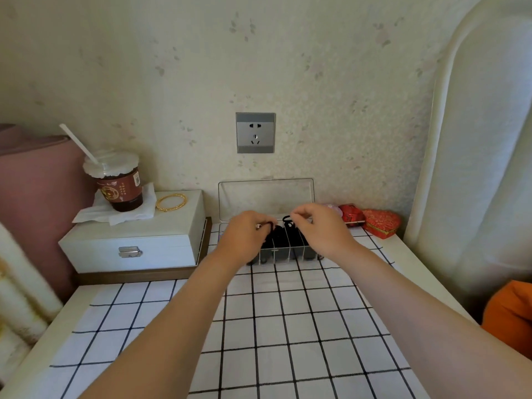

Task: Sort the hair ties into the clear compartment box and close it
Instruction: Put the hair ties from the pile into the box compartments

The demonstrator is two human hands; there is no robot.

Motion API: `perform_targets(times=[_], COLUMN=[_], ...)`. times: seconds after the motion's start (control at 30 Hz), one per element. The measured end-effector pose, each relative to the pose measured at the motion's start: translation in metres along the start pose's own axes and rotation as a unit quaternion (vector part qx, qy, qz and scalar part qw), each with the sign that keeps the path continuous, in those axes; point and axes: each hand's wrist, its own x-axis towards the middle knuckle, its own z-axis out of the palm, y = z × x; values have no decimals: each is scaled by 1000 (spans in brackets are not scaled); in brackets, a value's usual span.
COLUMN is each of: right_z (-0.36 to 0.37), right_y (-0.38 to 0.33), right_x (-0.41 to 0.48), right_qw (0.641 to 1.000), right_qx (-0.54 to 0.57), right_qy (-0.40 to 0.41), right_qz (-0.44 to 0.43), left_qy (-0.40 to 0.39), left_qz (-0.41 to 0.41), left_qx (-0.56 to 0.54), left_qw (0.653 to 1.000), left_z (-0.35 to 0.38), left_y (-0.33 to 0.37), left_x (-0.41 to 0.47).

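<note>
Fingers (pixel 259 220) of the left hand (pixel 244 237) are curled and pinch a black loop just above the clear compartment box (pixel 288 257). Those of the right hand (pixel 322 228) are curled the same way round another dark loop. Whether this is one tie held between them or two, I cannot tell.

Nearest lies the checked cloth (pixel 288 326), with no loose ties showing on the part in view. At its far end stands the box, both hands over it. The hair ties (pixel 280 240) fill several compartments as dark bundles behind the front wall; the left end of the box is hidden by the left hand.

Beyond, the lid (pixel 264 197) stands upright, open against the wall. To the far left is a white case (pixel 129 240) bearing a cup (pixel 121 185) and a gold bangle (pixel 172 202); to the far right are red boxes (pixel 380 223).

Sorting looks almost done: I judge the last ties are being tucked in, and closing the lid remains.
</note>
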Motion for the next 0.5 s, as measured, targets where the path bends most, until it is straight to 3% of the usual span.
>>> perform_targets(times=[0.13, 0.27, 0.37, 0.5], right_z=[9, 22, 25, 18], right_y=[9, 17, 21, 15], right_x=[19, 34, 39, 37], right_qw=[982, 952, 945, 963], right_qx=[-187, -297, -316, -262], right_qy=[-14, -62, -68, -28], right_qz=[-35, -52, -55, -62], left_qy=[-9, 20, 20, 29], left_qz=[-54, -64, -58, -33], left_qx=[-5, 51, 101, 178], left_qw=[998, 996, 993, 983], left_z=[-12, -18, -16, -4], left_y=[-16, -33, -30, -20], left_x=[15, 24, 28, 26])
